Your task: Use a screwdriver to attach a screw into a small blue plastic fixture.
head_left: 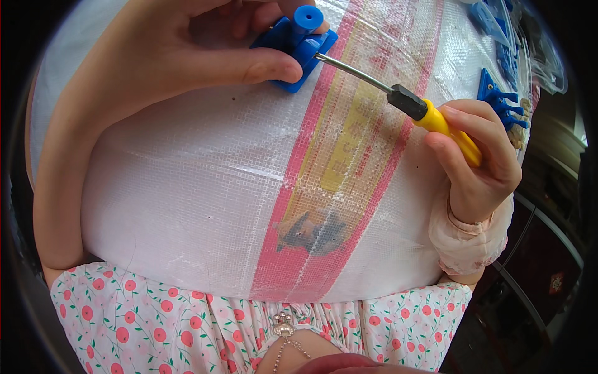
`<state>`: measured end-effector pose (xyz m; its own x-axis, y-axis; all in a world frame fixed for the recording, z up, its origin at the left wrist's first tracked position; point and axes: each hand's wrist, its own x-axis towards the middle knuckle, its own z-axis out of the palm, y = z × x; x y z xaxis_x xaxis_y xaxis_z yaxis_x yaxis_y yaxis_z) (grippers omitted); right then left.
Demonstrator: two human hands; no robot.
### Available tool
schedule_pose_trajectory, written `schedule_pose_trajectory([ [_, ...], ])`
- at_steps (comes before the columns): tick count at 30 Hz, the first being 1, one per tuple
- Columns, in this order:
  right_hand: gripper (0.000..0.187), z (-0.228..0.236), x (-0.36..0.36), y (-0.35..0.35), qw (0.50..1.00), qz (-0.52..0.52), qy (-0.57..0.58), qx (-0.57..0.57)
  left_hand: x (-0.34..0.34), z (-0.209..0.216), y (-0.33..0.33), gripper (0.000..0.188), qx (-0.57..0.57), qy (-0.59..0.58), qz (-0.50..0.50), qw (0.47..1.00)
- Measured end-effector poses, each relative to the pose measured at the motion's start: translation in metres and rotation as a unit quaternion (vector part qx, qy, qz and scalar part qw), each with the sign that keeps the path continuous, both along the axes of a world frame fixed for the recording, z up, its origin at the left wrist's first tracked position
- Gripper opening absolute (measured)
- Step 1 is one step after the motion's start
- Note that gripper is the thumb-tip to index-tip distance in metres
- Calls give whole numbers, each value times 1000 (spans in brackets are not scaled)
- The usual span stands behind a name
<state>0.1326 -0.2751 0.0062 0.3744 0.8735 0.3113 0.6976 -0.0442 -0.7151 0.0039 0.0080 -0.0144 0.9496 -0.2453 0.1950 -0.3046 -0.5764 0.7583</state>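
My left hand (218, 53) grips a blue plastic part (305, 47) with a flat base and a round knob, thumb along its near side and the other fingers curled behind. In my right hand (476, 153) is a screwdriver (430, 115) with a yellow and black handle, held between thumb and fingers. Its metal shaft slants up to the left, and the tip meets the right side of the blue part. Whether a screw sits under the tip is too small to tell.
A white woven plastic sheet (168, 187) with a pink and yellow printed stripe covers the table. Toward the right edge rests another blue plastic piece (498, 103) with prongs. Clear plastic bags (542, 59) and more blue pieces (489, 19) lie at the far right.
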Motion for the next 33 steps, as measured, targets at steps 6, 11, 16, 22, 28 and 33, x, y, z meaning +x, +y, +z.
schedule_pose_trajectory([
  [6,32,5,-2,3,998,43,-36,-24,-6,16,-8,33,52,-16,16,998],
  [11,40,-3,-5,4,998,45,-54,7,-6,21,-9,32,40,12,24,999],
  [16,37,0,-8,-6,998,46,-38,4,-9,16,-15,32,72,6,18,997],
  [22,23,5,-7,-9,999,48,-10,-9,-10,12,-15,33,59,0,17,998],
  [28,29,0,-6,-9,999,47,-18,0,-8,14,-16,32,43,-1,13,999],
  [33,41,-4,-7,-10,999,39,-13,11,-3,12,-23,32,40,-21,14,999],
])
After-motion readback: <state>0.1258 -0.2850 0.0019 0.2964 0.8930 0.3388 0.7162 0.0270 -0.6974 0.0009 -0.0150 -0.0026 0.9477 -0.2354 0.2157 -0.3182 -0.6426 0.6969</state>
